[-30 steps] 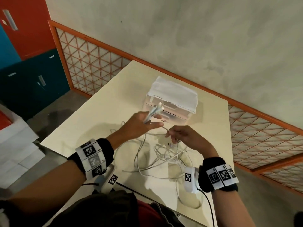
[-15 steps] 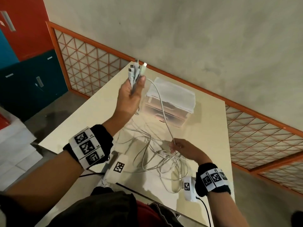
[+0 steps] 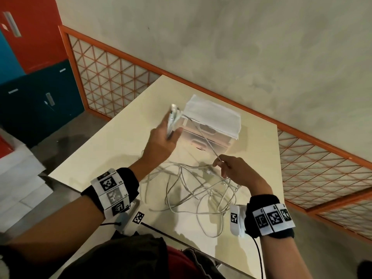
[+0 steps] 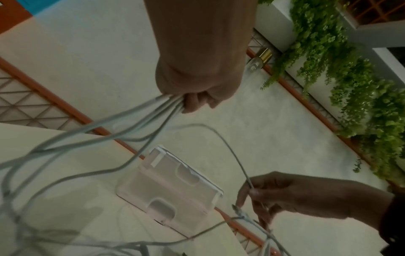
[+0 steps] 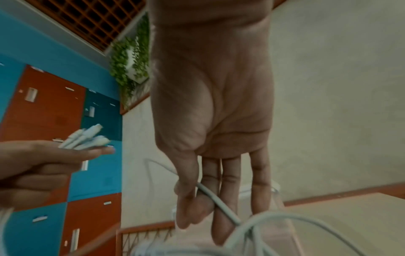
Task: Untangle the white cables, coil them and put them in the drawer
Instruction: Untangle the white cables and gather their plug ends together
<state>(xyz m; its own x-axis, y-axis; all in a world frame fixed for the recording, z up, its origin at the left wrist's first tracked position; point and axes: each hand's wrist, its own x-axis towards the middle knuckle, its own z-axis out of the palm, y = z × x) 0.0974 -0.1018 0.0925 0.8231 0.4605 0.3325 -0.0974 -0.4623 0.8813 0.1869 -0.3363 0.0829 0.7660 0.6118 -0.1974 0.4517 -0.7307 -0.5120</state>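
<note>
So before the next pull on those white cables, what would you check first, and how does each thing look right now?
1. Plug ends gathered in one hand: ok. The left hand grips the bundle of plug ends.
2. One strand singled out: ok. The right hand pinches a single cable between thumb and fingers.
3. Rest of the cables free of knots: not ok. The tangle lies in crossed loops on the table.
4. Held strand runs clear to the left hand: cannot tell.
5. Drawer ready to take coils: not ok. Both fronts of the drawer box look closed.
6. Any cable coiled: not ok.
</note>
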